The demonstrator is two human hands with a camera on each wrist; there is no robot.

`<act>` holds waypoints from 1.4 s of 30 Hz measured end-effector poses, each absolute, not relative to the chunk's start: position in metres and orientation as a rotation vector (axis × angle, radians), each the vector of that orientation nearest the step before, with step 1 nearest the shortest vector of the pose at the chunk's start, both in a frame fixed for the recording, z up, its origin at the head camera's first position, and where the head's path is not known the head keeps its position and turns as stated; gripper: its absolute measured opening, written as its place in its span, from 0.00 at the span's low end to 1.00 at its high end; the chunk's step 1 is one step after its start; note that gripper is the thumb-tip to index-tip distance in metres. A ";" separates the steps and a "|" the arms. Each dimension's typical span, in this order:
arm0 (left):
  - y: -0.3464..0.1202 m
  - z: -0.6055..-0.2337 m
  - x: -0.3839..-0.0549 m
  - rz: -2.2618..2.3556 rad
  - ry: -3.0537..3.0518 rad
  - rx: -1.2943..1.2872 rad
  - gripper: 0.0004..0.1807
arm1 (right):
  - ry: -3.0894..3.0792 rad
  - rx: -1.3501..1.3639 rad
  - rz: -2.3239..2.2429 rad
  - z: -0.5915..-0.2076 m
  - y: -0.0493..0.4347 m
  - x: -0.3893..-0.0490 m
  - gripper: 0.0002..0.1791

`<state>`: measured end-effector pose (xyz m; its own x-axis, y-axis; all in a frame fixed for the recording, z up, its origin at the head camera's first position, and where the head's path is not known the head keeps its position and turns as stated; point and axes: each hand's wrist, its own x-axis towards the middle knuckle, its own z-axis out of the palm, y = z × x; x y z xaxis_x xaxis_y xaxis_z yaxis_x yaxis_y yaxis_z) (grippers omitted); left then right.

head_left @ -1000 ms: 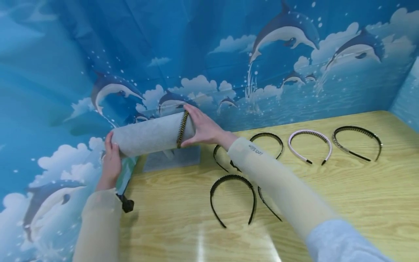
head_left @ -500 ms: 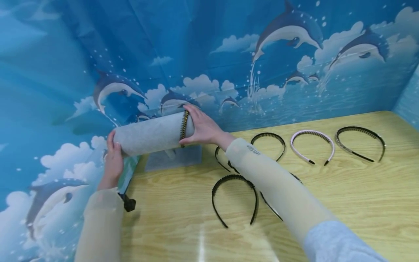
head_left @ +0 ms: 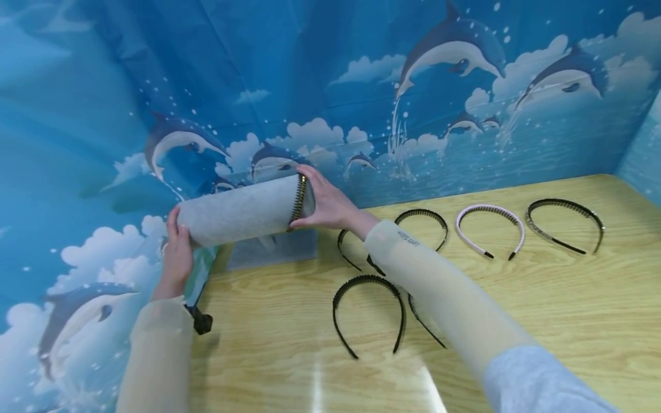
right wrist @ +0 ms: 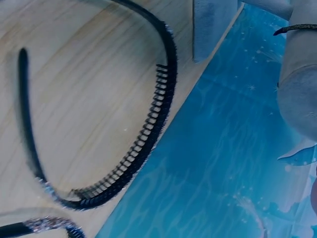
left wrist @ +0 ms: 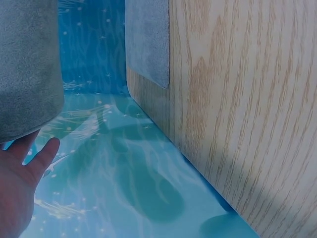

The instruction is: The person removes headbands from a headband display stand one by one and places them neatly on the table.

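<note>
A grey, plush-covered horizontal cylinder (head_left: 232,212), part of a headband stand, is raised above a flat grey base (head_left: 299,248). My left hand (head_left: 177,261) holds its left end; in the left wrist view the fingers (left wrist: 45,153) touch the rim there. Near the right end, a dark headband with gold stones and comb teeth (head_left: 298,201) arches over the cylinder. My right hand (head_left: 333,203) grips this headband, thumb on the near side and fingers on the far side. In the right wrist view the dark band (right wrist: 299,27) crosses the cylinder.
On the wooden table (head_left: 279,355) lie a black headband (head_left: 369,279), a pink one (head_left: 490,207), a sparkly dark one (head_left: 563,202) and others partly under my right arm. A small black object (head_left: 202,323) sits at the left edge. Dolphin-printed cloth (head_left: 310,74) hangs behind.
My right hand has slid the headband a little to the right, closer to the cylinder's end. The left hand stays at the left end.
</note>
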<state>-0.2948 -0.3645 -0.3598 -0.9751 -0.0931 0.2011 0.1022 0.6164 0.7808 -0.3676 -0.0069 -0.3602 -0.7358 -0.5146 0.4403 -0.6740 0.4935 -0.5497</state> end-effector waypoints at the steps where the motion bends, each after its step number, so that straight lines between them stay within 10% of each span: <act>1: -0.364 -0.360 -0.295 -1.285 -2.617 -0.010 0.29 | -2.523 1.011 1.082 -0.362 -0.005 -0.367 0.66; 42: -0.363 -0.360 -0.292 -1.221 -2.626 0.005 0.30 | -2.521 0.874 0.921 -0.345 0.197 -0.233 0.62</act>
